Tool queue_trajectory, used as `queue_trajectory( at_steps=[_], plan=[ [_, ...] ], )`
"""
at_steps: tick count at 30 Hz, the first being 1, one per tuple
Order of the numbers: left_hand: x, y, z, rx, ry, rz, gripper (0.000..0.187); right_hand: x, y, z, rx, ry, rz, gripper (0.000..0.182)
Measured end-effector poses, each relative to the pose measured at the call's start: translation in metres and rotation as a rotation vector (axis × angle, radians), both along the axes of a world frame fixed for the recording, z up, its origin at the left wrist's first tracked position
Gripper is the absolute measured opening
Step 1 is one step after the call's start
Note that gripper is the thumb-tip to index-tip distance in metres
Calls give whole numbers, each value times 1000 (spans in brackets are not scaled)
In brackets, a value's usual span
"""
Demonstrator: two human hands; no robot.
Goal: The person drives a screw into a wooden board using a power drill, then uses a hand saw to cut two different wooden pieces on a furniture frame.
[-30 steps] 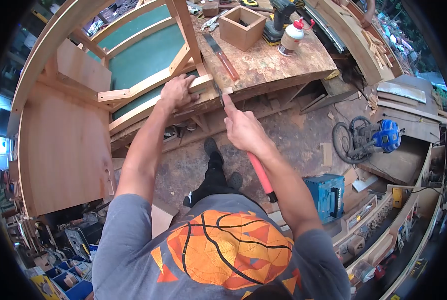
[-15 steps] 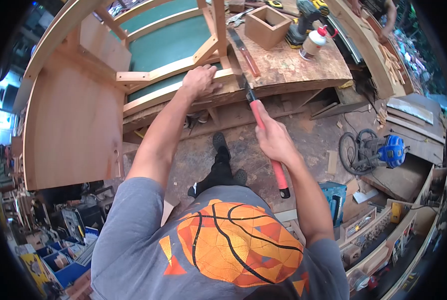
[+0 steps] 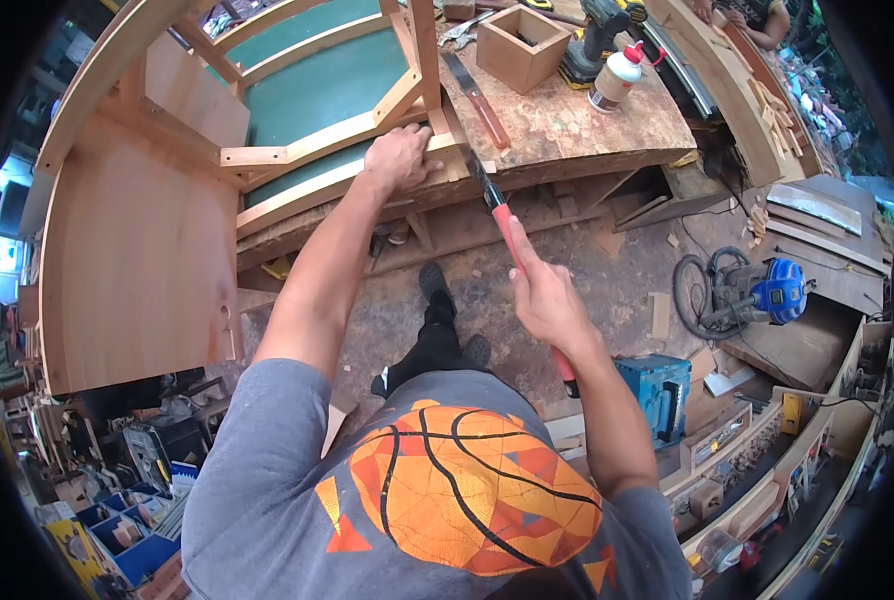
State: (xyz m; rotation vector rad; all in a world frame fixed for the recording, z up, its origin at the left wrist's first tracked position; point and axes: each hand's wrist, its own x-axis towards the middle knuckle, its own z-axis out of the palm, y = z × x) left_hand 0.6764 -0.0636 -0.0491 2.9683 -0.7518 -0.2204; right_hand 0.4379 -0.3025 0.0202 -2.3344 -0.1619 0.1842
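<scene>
My right hand (image 3: 549, 303) grips the red handle of a handsaw (image 3: 504, 232), its thumb lying along the handle. The saw's narrow dark blade runs away from me, beside the end of a light wooden rail (image 3: 312, 192). Whether the teeth are in the wood I cannot make out. Curled over that rail near its right end is my left hand (image 3: 399, 160), pressing it down on the workbench edge. The rail belongs to a wooden frame (image 3: 332, 140) with green panels, lying on the bench. A wooden-handled knife-like tool (image 3: 482, 112) lies just right of the blade.
On the workbench (image 3: 607, 135) stand a square wooden box (image 3: 522, 50), a glue bottle (image 3: 617, 78) and a cordless drill (image 3: 597, 40). A blue vacuum (image 3: 779, 290) with its hose sits on the floor at right, near a teal case (image 3: 657, 392). Another person's arm (image 3: 762, 32) shows at top right.
My right hand has drawn the saw a little back towards my body. My left hand stays on the rail. The whole view has shifted slightly.
</scene>
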Motion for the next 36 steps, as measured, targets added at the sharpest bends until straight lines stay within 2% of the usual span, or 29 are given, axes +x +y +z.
queue_trajectory(
  at_steps=[4, 6, 12, 18, 21, 24, 28, 30, 32, 33, 36],
  plan=[
    [2, 4, -8, -62, -61, 2, 54, 18, 8, -3, -4, 40, -18, 76],
    [1, 2, -7, -77, -56, 6, 54, 22, 11, -7, -64, -24, -16, 77],
    [4, 2, -9, -58, -61, 16, 56, -4, 2, -7, -109, 21, -7, 79],
    [-2, 1, -2, -50, -40, 27, 54, 33, 19, -19, -77, -44, -15, 85],
    [3, 1, -6, -72, -52, 12, 53, -5, 7, -13, -99, 41, -2, 87],
    [-4, 2, -5, -47, -29, 30, 53, -9, 6, -15, -114, 5, -13, 83],
    [0, 3, -9, -77, -79, 10, 53, 36, 28, -20, -89, 1, -69, 93],
    [3, 4, -6, -75, -89, -18, 53, 28, 31, -22, -130, 9, -80, 93],
    [2, 1, -1, -47, -13, 28, 53, -15, 19, -25, -122, 12, -62, 93],
    [2, 3, -5, -77, -56, 6, 53, -24, 13, -22, -118, -5, -32, 92],
    [0, 2, -2, -51, -41, 22, 53, -11, 19, -20, -165, -19, -35, 94]
  ],
)
